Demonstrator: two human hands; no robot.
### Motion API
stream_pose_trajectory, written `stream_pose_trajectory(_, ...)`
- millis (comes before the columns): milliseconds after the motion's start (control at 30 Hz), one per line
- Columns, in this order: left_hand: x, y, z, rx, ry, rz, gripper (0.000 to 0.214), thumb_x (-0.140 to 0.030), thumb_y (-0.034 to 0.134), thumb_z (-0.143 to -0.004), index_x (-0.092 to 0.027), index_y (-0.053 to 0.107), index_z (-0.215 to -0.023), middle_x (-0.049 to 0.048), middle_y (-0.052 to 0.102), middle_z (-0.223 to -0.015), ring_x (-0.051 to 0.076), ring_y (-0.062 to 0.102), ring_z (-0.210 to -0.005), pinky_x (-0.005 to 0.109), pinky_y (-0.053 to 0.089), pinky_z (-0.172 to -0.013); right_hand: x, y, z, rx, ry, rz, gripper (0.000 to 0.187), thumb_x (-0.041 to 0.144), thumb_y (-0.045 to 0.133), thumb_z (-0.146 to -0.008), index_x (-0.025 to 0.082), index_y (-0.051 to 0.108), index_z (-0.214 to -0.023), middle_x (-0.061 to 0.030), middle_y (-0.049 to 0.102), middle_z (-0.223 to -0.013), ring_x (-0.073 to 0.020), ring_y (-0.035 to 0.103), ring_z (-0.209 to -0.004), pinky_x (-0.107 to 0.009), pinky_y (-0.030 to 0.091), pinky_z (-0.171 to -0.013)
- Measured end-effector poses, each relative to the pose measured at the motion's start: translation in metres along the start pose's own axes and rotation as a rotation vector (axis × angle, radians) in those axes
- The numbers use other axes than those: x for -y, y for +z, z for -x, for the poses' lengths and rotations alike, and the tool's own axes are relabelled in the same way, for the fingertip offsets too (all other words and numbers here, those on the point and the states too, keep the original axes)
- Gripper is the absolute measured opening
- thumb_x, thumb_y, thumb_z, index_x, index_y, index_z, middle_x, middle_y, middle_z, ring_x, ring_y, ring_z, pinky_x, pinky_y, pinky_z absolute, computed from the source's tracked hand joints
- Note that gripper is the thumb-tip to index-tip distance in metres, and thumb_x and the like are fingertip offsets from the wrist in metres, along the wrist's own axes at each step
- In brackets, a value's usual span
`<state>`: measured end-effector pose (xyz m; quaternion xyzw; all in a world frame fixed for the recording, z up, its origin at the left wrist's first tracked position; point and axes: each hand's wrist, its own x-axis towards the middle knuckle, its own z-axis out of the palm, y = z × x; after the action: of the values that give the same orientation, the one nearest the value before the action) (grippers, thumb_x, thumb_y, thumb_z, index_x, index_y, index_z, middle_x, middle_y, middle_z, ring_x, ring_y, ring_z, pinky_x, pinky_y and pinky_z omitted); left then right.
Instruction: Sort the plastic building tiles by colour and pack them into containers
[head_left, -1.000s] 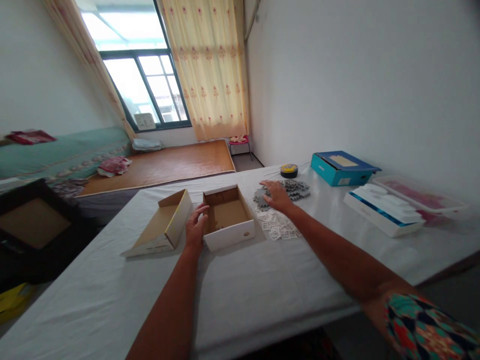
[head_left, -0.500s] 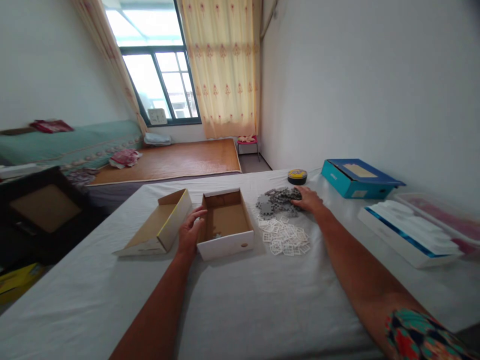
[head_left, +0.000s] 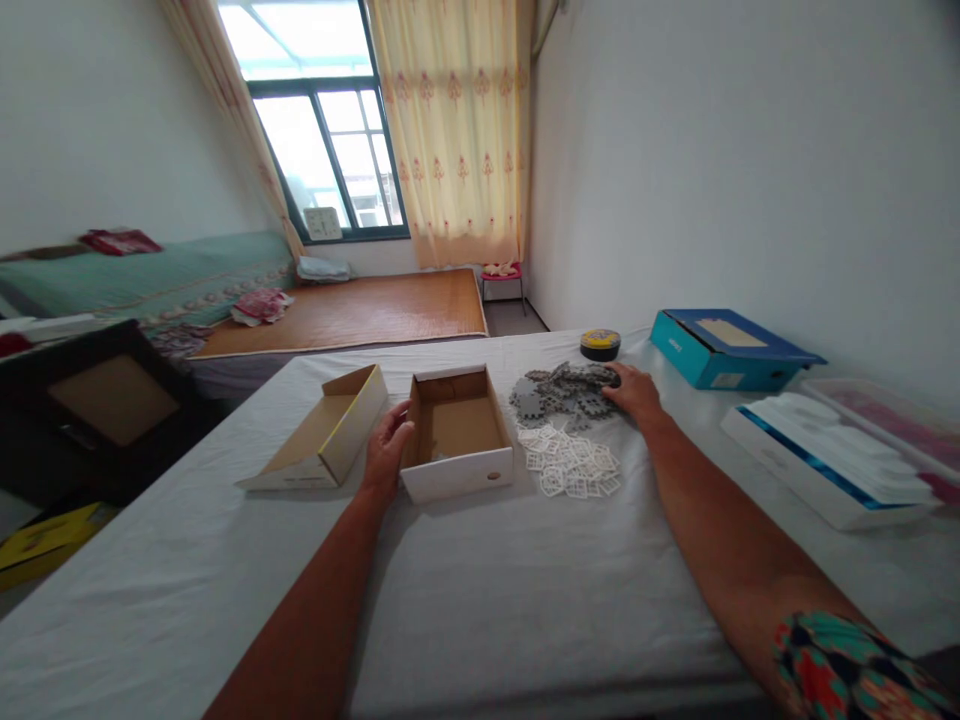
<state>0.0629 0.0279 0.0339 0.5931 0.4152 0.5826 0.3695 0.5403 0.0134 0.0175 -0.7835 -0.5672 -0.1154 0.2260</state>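
Note:
My left hand (head_left: 388, 447) grips the left wall of an open cardboard box (head_left: 459, 470) with a white front, on the white-covered table (head_left: 487, 600). To the box's right lie a heap of grey flat pieces (head_left: 559, 392) and, nearer me, a heap of white lattice pieces (head_left: 570, 462). My right hand (head_left: 637, 392) rests on the right edge of the grey heap, fingers curled over some pieces. The box's lid (head_left: 326, 445) lies tilted just left of my left hand.
A black and yellow round tin (head_left: 600, 344) sits behind the grey heap. A blue box (head_left: 724, 350), a white and blue tray (head_left: 817, 455) and a clear container (head_left: 892, 415) line the table's right side. Beyond the table are a bed, a wooden platform and a window.
My right hand slid from the left part of the grey heap to its right edge. The left hand stayed on the box wall. The view shifted slightly.

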Motion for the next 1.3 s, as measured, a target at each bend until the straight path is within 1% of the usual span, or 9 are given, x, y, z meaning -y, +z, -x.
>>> stream_pose_trajectory(233, -0.004, 0.008, 0.005, 0.056, -0.008, -0.045, 0.050, -0.040, 0.060, -0.076, -0.017, 0.062, -0.120, 0.0089, 0.063, -0.120, 0.027, 0.055, -0.116, 0.041, 0.042, -0.101, -0.006, -0.011, 0.000, -0.198, 0.124, -0.172, 0.046, 0.034, 0.058, -0.074, 0.021, 0.065, -0.117, -0.0091, 0.068, -0.112, -0.0265, 0.061, -0.102, -0.038, 0.045, -0.092)
stream_pose_trajectory(400, -0.006, 0.010, 0.005, 0.060, -0.006, -0.052, 0.049, -0.039, 0.059, -0.076, -0.016, 0.062, -0.119, 0.0091, 0.063, -0.120, 0.027, 0.055, -0.115, 0.041, 0.041, -0.102, 0.033, -0.043, -0.002, -0.252, 0.065, -0.442, 0.047, 0.033, 0.058, -0.073, 0.019, 0.064, -0.117, -0.0083, 0.066, -0.117, -0.0257, 0.061, -0.105, -0.038, 0.046, -0.094)
stream_pose_trajectory(567, -0.009, 0.011, 0.007, 0.070, -0.004, -0.066, 0.051, -0.041, 0.059, -0.077, -0.015, 0.061, -0.121, 0.0100, 0.062, -0.122, 0.026, 0.054, -0.117, 0.040, 0.040, -0.103, 0.129, -0.067, 0.028, -0.173, -0.315, -0.745, 0.045, 0.024, 0.056, -0.075, 0.020, 0.062, -0.119, -0.0057, 0.065, -0.118, -0.0220, 0.060, -0.108, -0.037, 0.045, -0.097)
stream_pose_trajectory(667, -0.010, 0.010, 0.008, 0.072, 0.010, -0.078, 0.050, -0.042, 0.058, -0.078, -0.016, 0.061, -0.121, 0.0098, 0.062, -0.122, 0.027, 0.053, -0.118, 0.041, 0.039, -0.103, 0.184, -0.070, 0.060, 0.016, -0.602, -0.736, 0.049, 0.019, 0.059, -0.076, 0.026, 0.059, -0.124, -0.0039, 0.062, -0.126, -0.0217, 0.055, -0.117, -0.040, 0.041, -0.102)
stream_pose_trajectory(767, -0.010, 0.009, 0.009, 0.078, 0.016, -0.092, 0.048, -0.043, 0.058, -0.079, -0.017, 0.061, -0.120, 0.0092, 0.063, -0.122, 0.026, 0.053, -0.118, 0.041, 0.039, -0.104, 0.210, -0.070, 0.075, 0.163, -0.806, -0.669, 0.057, 0.028, 0.067, -0.078, 0.029, 0.053, -0.133, -0.0057, 0.055, -0.136, -0.0227, 0.048, -0.126, -0.043, 0.036, -0.107)
stream_pose_trajectory(867, -0.011, 0.008, 0.009, 0.082, 0.020, -0.104, 0.049, -0.043, 0.058, -0.079, -0.017, 0.062, -0.120, 0.0096, 0.063, -0.121, 0.026, 0.055, -0.116, 0.041, 0.040, -0.103, 0.192, -0.068, 0.061, 0.136, -0.766, -0.654, 0.054, 0.037, 0.064, -0.083, 0.027, 0.051, -0.135, -0.0061, 0.057, -0.134, -0.0214, 0.051, -0.122, -0.041, 0.039, -0.104)
stream_pose_trajectory(967, -0.011, 0.009, 0.009, 0.071, 0.024, -0.101, 0.049, -0.044, 0.059, -0.079, -0.016, 0.063, -0.119, 0.0099, 0.063, -0.121, 0.026, 0.055, -0.114, 0.041, 0.041, -0.102, 0.135, -0.062, 0.031, 0.080, -0.541, -0.490, 0.042, 0.036, 0.059, -0.086, 0.024, 0.059, -0.126, -0.0068, 0.064, -0.123, -0.0232, 0.057, -0.114, -0.042, 0.042, -0.101)
stream_pose_trajectory(1133, -0.009, 0.010, 0.007, 0.072, 0.013, -0.090, 0.049, -0.043, 0.059, -0.078, -0.016, 0.063, -0.119, 0.0100, 0.063, -0.120, 0.027, 0.055, -0.115, 0.041, 0.040, -0.102, 0.024, -0.041, 0.009, 0.401, -0.310, -0.060, 0.072, 0.043, 0.081, -0.059, 0.026, 0.061, -0.127, -0.0104, 0.057, -0.134, -0.0337, 0.049, -0.124, -0.051, 0.035, -0.105)
stream_pose_trajectory(1300, -0.008, 0.010, 0.007, 0.069, 0.008, -0.085, 0.049, -0.043, 0.059, -0.079, -0.016, 0.062, -0.120, 0.0101, 0.063, -0.122, 0.026, 0.055, -0.114, 0.040, 0.041, -0.102, -0.005, -0.020, 0.016, 0.453, -0.269, -0.009, 0.076, 0.058, 0.075, -0.062, 0.029, 0.058, -0.131, -0.0103, 0.047, -0.144, -0.0350, 0.046, -0.127, -0.050, 0.035, -0.105)
